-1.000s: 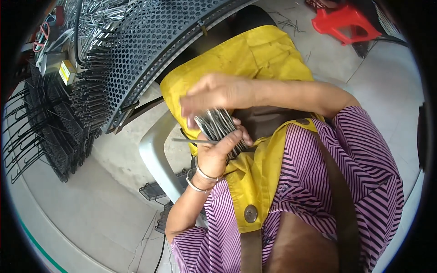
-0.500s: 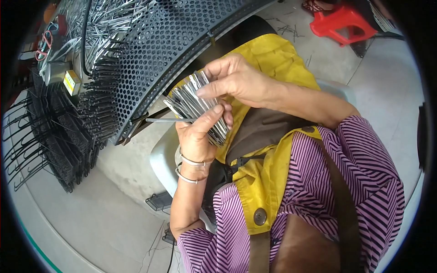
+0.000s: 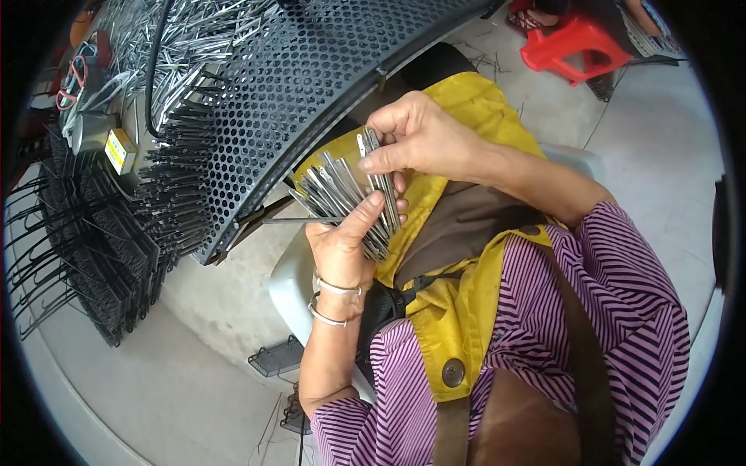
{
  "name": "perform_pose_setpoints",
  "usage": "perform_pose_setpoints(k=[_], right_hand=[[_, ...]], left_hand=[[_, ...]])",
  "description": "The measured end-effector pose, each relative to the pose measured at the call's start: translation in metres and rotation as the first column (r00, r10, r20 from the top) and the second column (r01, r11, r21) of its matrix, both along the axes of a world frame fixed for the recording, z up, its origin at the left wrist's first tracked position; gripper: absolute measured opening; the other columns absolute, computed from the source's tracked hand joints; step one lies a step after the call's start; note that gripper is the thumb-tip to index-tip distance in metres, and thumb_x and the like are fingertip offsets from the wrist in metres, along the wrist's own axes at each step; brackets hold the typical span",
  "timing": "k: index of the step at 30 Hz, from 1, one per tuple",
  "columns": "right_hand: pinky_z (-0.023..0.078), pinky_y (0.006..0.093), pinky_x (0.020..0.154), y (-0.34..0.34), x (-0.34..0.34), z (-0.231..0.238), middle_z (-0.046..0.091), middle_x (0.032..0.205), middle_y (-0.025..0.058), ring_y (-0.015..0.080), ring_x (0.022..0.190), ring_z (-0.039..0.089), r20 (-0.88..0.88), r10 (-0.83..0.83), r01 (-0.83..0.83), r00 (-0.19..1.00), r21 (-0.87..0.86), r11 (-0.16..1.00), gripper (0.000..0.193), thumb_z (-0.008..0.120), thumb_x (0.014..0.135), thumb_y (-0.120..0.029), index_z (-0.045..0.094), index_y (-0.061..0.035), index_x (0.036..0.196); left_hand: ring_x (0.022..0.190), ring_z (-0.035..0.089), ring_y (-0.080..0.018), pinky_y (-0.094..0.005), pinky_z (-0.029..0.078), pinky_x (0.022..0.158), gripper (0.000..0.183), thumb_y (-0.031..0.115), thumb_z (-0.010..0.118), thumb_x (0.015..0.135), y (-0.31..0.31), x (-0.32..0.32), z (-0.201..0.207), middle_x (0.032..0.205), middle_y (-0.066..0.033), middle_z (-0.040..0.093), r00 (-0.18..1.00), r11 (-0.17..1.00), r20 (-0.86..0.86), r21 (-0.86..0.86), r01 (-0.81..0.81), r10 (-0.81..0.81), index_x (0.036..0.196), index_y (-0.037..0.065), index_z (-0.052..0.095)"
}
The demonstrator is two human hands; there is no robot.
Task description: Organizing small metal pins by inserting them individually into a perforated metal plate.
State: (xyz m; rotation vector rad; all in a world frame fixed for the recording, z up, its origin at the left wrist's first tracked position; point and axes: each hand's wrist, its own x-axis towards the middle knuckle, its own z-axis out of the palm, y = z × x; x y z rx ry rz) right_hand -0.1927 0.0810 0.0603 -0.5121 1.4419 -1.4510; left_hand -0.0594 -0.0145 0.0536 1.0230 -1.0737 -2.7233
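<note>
A fanned bundle of thin flat metal strips point(image 3: 336, 190), some with small holes at their ends, lies in my left hand point(image 3: 346, 241), the thumb pressed across it. One strip point(image 3: 299, 220) sticks out sideways to the left from that hand. With thumb and fingers my right hand point(image 3: 412, 140) pinches the upper ends of a few strips at the bundle's right side, standing slightly apart from the others. Both hands are over the yellow apron point(image 3: 486, 109) on my lap, close to the edge of the black perforated table point(image 3: 311, 85).
Loose metal strips point(image 3: 186, 39) are heaped on the table's far left. Black hooked wire racks point(image 3: 101, 248) stand at the left, near a yellow box point(image 3: 120, 151) and a metal cup point(image 3: 92, 132). A red plastic stool point(image 3: 575, 50) and another person's foot point(image 3: 532, 17) are at the far right.
A few strips at the right side of the bundle have separated from the rest, under my right fingers. The view has shifted slightly.
</note>
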Motion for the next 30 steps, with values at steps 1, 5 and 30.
perform_pose_setpoints(k=[1,5,30], right_hand=[[0.048,0.0213,0.043,-0.001,-0.001,0.002,0.058,0.058,0.0071,0.0092,0.047,0.056,0.008,0.011,-0.011,1.0,-0.003,1.0,0.008,0.059,0.076,-0.002,0.056,0.0042,0.073],[0.048,0.0202,0.043,-0.006,-0.006,0.003,0.059,0.06,0.0075,0.0104,0.048,0.057,0.04,0.018,-0.019,0.999,0.021,1.0,0.007,0.06,0.075,-0.002,0.056,0.0043,0.073],[0.052,0.0225,0.052,-0.102,-0.098,-0.004,0.061,0.075,0.0087,0.0121,0.062,0.06,-0.174,-0.551,0.414,0.816,-0.49,0.767,0.008,0.061,0.076,-0.004,0.059,0.0012,0.081]], left_hand=[[0.064,0.061,-0.021,-0.0291,0.053,0.056,0.022,-0.004,0.059,0.073,0.0,0.0,0.002,0.08,-0.0129,0.061,1.0,0.999,0.024,-0.034,-0.006,0.007,0.094,-0.005,0.055],[0.061,0.059,-0.0178,-0.0271,0.05,0.055,0.016,-0.004,0.061,0.072,-0.001,-0.002,0.003,0.076,-0.0103,0.061,0.997,0.997,0.035,-0.046,-0.068,0.07,0.088,-0.004,0.057],[0.045,0.043,-0.0135,-0.0249,0.035,0.039,0.014,0.011,0.059,0.08,-0.004,0.002,-0.011,0.059,-0.0038,0.045,0.995,0.978,0.005,0.182,-0.098,0.098,0.075,0.004,0.047]])
